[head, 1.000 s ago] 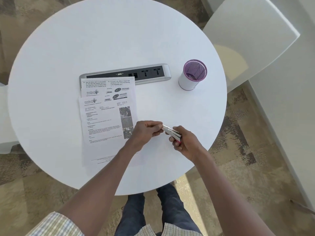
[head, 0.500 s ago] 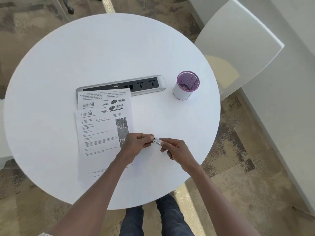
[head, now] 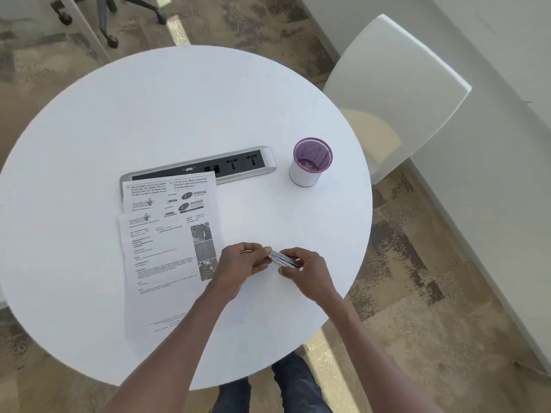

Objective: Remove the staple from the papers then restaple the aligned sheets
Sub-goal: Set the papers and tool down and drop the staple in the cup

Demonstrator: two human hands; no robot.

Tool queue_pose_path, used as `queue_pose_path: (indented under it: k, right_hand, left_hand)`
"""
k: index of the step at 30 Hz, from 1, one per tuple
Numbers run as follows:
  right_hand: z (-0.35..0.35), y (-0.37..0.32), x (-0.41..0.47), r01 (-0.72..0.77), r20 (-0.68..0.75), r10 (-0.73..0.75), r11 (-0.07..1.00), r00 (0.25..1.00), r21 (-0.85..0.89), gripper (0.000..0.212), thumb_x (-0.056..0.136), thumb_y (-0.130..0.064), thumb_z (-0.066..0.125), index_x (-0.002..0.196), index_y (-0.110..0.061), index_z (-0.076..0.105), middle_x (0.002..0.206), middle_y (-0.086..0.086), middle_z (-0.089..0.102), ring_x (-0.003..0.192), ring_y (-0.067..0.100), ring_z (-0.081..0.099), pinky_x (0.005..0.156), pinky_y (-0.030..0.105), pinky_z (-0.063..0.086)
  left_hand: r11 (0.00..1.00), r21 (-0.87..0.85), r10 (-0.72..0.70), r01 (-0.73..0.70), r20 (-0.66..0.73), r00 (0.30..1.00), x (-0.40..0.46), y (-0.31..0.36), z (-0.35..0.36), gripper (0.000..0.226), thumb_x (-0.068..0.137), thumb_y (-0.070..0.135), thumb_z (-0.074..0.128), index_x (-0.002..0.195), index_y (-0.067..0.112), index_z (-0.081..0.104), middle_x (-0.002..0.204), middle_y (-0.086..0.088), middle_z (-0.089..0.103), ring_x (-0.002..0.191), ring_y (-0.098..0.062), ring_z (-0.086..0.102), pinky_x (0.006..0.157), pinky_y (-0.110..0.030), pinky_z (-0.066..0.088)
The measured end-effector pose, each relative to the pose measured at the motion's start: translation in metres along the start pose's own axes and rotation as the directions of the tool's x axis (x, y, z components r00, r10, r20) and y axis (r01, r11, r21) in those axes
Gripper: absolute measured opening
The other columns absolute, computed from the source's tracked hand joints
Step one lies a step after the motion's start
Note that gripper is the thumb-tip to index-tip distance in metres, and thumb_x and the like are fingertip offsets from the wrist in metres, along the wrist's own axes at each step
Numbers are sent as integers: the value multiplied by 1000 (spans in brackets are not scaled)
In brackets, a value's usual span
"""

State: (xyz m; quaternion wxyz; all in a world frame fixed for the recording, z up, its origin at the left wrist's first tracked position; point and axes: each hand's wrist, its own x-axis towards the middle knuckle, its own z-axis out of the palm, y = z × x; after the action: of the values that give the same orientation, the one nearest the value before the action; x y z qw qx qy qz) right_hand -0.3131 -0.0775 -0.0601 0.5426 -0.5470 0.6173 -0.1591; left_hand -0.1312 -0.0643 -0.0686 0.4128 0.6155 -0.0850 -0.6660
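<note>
Both hands meet over the near side of the round white table [head: 89, 144], just right of the papers [head: 167, 251]. The right hand [head: 307, 271] grips a small stapler [head: 283, 259] by its rear, fingers curled round it, while the left hand [head: 238, 265] pinches its front end. The printed sheets lie fanned and flat, their top edge overlapping the socket strip [head: 238, 163]. A purple-rimmed cup [head: 310, 163] stands well apart

Three sheets [head: 167, 257], one stapler [head: 284, 259], one cup [head: 310, 162]
</note>
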Motion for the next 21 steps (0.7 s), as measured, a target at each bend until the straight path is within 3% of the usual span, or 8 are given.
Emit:
queue_pose_path:
  k: [3, 6, 11, 13, 17, 19, 21]
  right_hand:
    - [1, 4, 2, 47, -64, -53, 994, 996, -97, 29, 81, -8, 75, 109, -18, 73, 91, -10, 71, 75, -4, 60, 66, 11, 46]
    - [2, 8, 6, 103, -102, -132, 964, 986, -246, 32, 82, -8, 71, 113, -17, 72, 102, -4, 67, 84, 9, 62, 75, 21, 49]
    - [4, 13, 16, 179, -188, -262, 912, 947, -370, 28, 84, -8, 67, 108, -19, 75, 101, -2, 64, 95, 19, 55, 81, 32, 46]
    - [2, 15, 21, 179, -227, -288, 897, 930, -404, 28, 83, -8, 67, 107, -20, 77, 100, -1, 65, 95, 22, 53, 83, 37, 46]
    - [-2, 16, 31, 171, -212, -287, 882, 934, -440, 26, 84, -18, 72, 109, -19, 77, 100, 0, 63, 97, 23, 52, 87, 40, 46]
    - [-4, 14, 37, 157, -196, -242, 916, 950, -368, 26, 87, -31, 72, 110, -19, 76, 102, -1, 64, 101, 21, 52, 89, 39, 46]
    - [-7, 8, 44, 127, -225, -181, 963, 957, -237, 25, 92, -30, 69, 112, -17, 75, 105, 0, 66, 107, 21, 55, 89, 39, 49]
  left_hand:
    - [997, 77, 38, -31, -90, 995, 4, -1, 5, 29, 75, 3, 85, 97, -5, 68, 81, -15, 76, 70, -22, 73, 66, -25, 60]
    - [981, 179, 103, -75, -150, 983, 7, -4, 11, 28, 73, 3, 86, 96, -3, 71, 85, -17, 77, 73, -24, 73, 70, -29, 60]
    - [959, 252, 189, -131, -224, 956, 11, -9, 17, 23, 75, 1, 83, 96, 1, 74, 81, -14, 77, 68, -17, 71, 63, -20, 59]
    - [950, 276, 217, -147, -246, 945, 12, -11, 15, 23, 77, 1, 81, 98, 0, 73, 81, -14, 77, 68, -18, 71, 68, -25, 60]
    - [871, 436, 377, -225, -301, 876, 11, -8, 4, 21, 82, 4, 77, 102, 3, 73, 82, -8, 75, 76, -22, 72, 80, -35, 60]
    - [820, 500, 468, -279, -305, 829, 11, -3, -1, 22, 83, 2, 75, 105, 3, 73, 85, -7, 75, 81, -18, 73, 84, -33, 59]
    - [770, 549, 546, -326, -302, 782, 11, 3, -6, 25, 83, 0, 75, 107, 3, 72, 88, -5, 75, 79, -8, 71, 84, -25, 59]
